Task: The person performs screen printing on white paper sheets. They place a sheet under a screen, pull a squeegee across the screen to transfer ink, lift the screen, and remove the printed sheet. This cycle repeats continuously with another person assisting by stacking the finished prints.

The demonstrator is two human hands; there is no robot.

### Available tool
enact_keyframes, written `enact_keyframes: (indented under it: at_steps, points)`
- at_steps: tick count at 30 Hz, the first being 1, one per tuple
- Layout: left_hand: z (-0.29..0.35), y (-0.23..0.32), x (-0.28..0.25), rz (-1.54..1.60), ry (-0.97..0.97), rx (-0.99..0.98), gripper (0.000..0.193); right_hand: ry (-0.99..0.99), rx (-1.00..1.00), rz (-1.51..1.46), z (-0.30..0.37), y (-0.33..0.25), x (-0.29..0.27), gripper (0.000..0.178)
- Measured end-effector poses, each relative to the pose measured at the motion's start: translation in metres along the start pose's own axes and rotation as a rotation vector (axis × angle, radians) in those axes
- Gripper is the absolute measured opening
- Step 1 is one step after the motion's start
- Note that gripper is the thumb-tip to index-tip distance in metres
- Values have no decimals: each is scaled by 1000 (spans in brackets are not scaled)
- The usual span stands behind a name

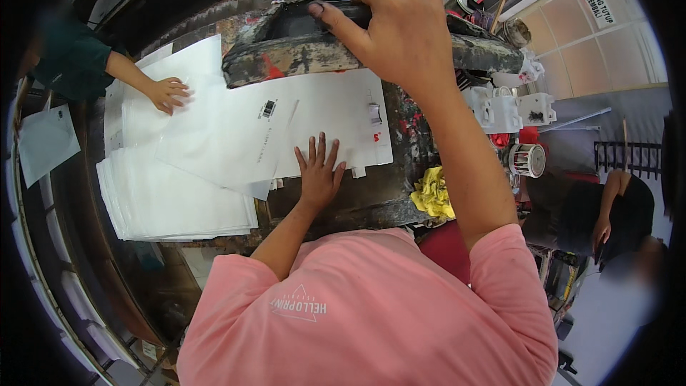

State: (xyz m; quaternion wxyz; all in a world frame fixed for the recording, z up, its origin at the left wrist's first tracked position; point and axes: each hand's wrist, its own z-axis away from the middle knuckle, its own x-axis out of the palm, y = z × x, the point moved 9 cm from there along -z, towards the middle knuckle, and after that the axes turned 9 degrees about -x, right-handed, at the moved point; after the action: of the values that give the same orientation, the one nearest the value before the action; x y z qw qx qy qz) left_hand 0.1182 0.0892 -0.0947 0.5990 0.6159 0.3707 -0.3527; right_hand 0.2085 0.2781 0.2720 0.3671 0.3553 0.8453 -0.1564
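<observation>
My left hand [319,174] lies flat with its fingers spread. It presses on the near edge of a white sheet [332,104] with a small red mark and a dark print. My right hand [400,32] reaches far forward and grips a raised, paint-stained screen-printing frame [300,59]. Its thumb lies along the dark inner side, and the fingertips are partly hidden behind the frame. A translucent printed sheet [239,139] overlaps the white sheet on its left. At the far left, a co-worker's hand [168,94] rests on the white sheets.
A stack of white sheets [179,196] sits at the table's near left. To the right are a crumpled yellow cloth [433,193], a paint-streaked can [527,160] and white plastic containers [493,109]. Another person in dark clothes [579,207] is at the far right. Racks [53,229] line the left.
</observation>
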Motion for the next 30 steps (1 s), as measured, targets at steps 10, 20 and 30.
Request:
enact_keyframes:
  at_steps: [10, 20, 30]
  points:
    - [22, 0, -149, 2329, -60, -722, 115, -586, 41, -188, 144, -36, 63, 55]
    - [69, -87, 15, 1803, -272, -1146, 132, -836, 86, -218, 319, -81, 148, 53]
    - [76, -88, 17, 1684, -209, -1351, 123, -532, 66, -54, 218, 9, 272, 45]
